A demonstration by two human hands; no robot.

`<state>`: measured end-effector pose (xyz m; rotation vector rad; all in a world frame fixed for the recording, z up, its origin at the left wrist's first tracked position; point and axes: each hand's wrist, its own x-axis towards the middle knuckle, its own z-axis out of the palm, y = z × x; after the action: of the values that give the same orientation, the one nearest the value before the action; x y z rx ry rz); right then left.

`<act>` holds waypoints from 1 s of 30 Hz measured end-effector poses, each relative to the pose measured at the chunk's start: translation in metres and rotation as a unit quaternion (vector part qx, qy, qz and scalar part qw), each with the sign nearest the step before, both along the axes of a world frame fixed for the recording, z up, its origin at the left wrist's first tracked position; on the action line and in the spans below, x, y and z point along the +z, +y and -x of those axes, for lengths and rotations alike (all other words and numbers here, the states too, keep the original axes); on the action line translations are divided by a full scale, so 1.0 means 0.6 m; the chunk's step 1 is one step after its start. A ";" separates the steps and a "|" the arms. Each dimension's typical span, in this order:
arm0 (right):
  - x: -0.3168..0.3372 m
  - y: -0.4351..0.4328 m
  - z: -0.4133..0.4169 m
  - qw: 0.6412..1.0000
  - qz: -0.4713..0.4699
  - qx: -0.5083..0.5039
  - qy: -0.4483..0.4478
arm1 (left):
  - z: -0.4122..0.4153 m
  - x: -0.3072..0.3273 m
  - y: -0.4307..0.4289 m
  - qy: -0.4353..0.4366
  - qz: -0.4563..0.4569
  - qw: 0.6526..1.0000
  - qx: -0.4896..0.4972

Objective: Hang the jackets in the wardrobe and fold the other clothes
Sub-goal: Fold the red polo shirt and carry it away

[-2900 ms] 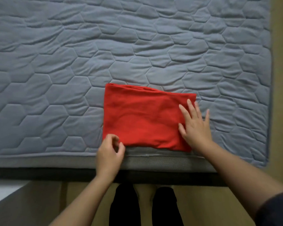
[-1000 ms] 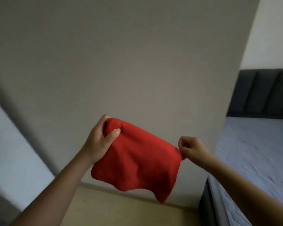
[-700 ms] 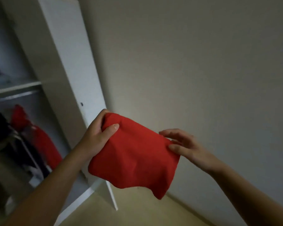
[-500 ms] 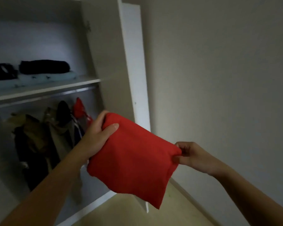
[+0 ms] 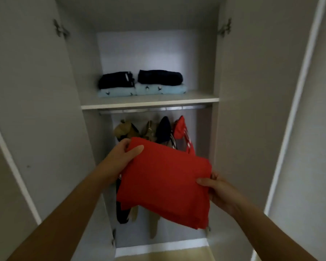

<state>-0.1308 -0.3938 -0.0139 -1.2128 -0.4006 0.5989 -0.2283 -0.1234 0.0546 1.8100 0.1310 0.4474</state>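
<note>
While it hung between both hands, folded red garment (image 5: 164, 183): was held in the air in front of the open wardrobe (image 5: 149, 49), below the shelf (image 5: 149, 103) and level with the hanging jackets (image 5: 164, 129); not yet set down.
Left hand (image 5: 120, 159): gripped the upper left corner, thumb on top and fingers under the cloth; judged to bear most of the weight.
Right hand (image 5: 218, 191): pinched the right edge, thumb over and fingers below; judged to keep the folds flat so the near layers did not sag open.
Shelf contents: two stacks (image 5: 141, 85) stood side by side, each a dark folded piece on a pale blue one; bare board lay to their right, a likely place for the garment.
Jackets: tan, dark and red ones hung from the rail (image 5: 152, 109) just under the shelf; that part of the task looked done.
Doors (image 5: 36, 91): both stood wide, which gave both arms free reach.
Hidden: fingers beneath the cloth; the jackets' middles behind the garment.
Hard to make out: hangers, too dim; the kind of garment.
Cut off: door bottoms, by the frame edge.
</note>
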 end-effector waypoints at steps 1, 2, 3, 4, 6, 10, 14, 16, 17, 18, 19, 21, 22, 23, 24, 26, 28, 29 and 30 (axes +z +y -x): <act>0.009 0.025 -0.039 1.000 0.021 0.000 -0.021 | -0.016 0.006 0.029 0.011 -0.014 1.000 -0.001; 0.023 0.049 -0.080 0.998 0.041 0.006 -0.049 | -0.034 0.016 0.057 0.022 -0.036 0.999 0.001; 0.044 0.073 -0.123 0.995 0.057 0.022 -0.083 | -0.053 0.029 0.086 0.034 -0.062 0.998 0.003; 0.071 0.099 -0.166 0.989 0.073 0.043 -0.117 | -0.075 0.047 0.112 0.048 -0.087 0.995 0.002; 0.131 0.152 -0.242 0.976 0.104 0.087 -0.168 | -0.117 0.094 0.161 0.077 -0.119 0.990 -0.008; 0.250 0.269 -0.370 0.955 0.113 0.186 -0.202 | -0.195 0.205 0.258 0.111 -0.110 0.987 -0.029; 0.350 0.379 -0.465 0.927 0.137 0.228 -0.263 | -0.268 0.301 0.350 0.165 -0.179 0.969 -0.036; 0.393 0.441 -0.511 0.904 0.172 0.189 -0.343 | -0.316 0.347 0.393 0.162 -0.291 0.943 -0.004; 0.415 0.473 -0.534 0.891 0.183 0.157 -0.385 | -0.344 0.369 0.415 0.151 -0.360 0.920 0.031; 0.435 0.506 -0.556 0.878 0.186 0.119 -0.425 | -0.374 0.393 0.437 0.134 -0.435 0.887 0.076; 0.452 0.537 -0.578 0.860 0.183 0.073 -0.471 | -0.405 0.415 0.457 0.112 -0.512 0.843 0.125; 0.473 0.598 -0.620 0.790 0.183 -0.039 -0.583 | -0.463 0.440 0.493 0.058 -0.632 0.745 0.203; 0.477 0.627 -0.643 0.746 0.186 -0.090 -0.633 | -0.488 0.443 0.514 0.038 -0.673 0.704 0.223; 0.475 0.653 -0.665 0.698 0.191 -0.127 -0.679 | -0.511 0.440 0.536 0.027 -0.706 0.666 0.239; 0.466 0.678 -0.688 0.643 0.201 -0.153 -0.723 | -0.531 0.427 0.556 0.022 -0.736 0.624 0.260; 0.427 0.720 -0.724 0.532 0.246 -0.183 -0.789 | -0.563 0.378 0.588 0.022 -0.781 0.547 0.302; 0.371 0.748 -0.741 0.442 0.314 -0.152 -0.826 | -0.582 0.305 0.609 0.070 -0.801 0.528 0.274; 0.340 0.756 -0.744 0.417 0.334 -0.101 -0.839 | -0.586 0.267 0.616 0.111 -0.804 0.537 0.230; 0.313 0.758 -0.748 0.414 0.336 -0.040 -0.845 | -0.585 0.233 0.626 0.146 -0.796 0.558 0.183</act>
<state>0.3179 0.0611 0.1741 -2.3056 -1.9224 -1.0345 0.1226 0.2522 0.1946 3.7456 0.4329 0.5968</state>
